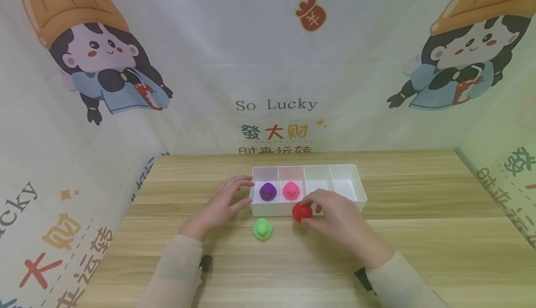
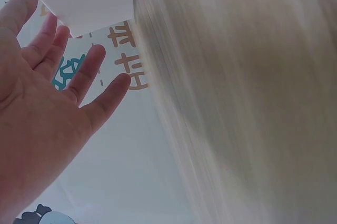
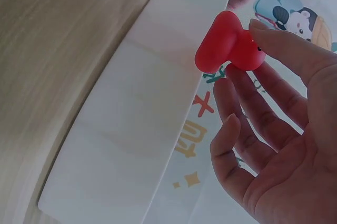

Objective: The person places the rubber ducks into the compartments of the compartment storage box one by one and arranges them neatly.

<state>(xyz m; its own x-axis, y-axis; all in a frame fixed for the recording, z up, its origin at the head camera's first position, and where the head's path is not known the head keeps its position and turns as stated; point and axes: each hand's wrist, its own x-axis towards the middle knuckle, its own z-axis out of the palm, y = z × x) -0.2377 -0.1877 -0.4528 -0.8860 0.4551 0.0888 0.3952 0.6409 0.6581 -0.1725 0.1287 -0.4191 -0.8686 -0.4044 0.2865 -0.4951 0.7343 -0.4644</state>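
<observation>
My right hand (image 1: 341,215) pinches a red toy duck (image 1: 302,212) between thumb and fingers, in front of the white tray (image 1: 293,209). In the right wrist view the red duck (image 3: 221,42) overlaps the tray's rim. My left hand (image 1: 222,205) rests at the tray's left end, its fingers spread in the left wrist view, with fingertips right at the wall. In the tray's leftmost compartment sits a purple duck (image 1: 268,191), and a pink duck (image 1: 291,190) is in the one beside it. A green duck (image 1: 262,229) stands on the table before the tray.
The tray has further compartments (image 1: 343,188) to the right, partly behind my right hand. Beneath everything is a wood-grain table (image 1: 418,196). A printed cloth (image 1: 276,75) with cartoon figures hangs behind the table and along both sides.
</observation>
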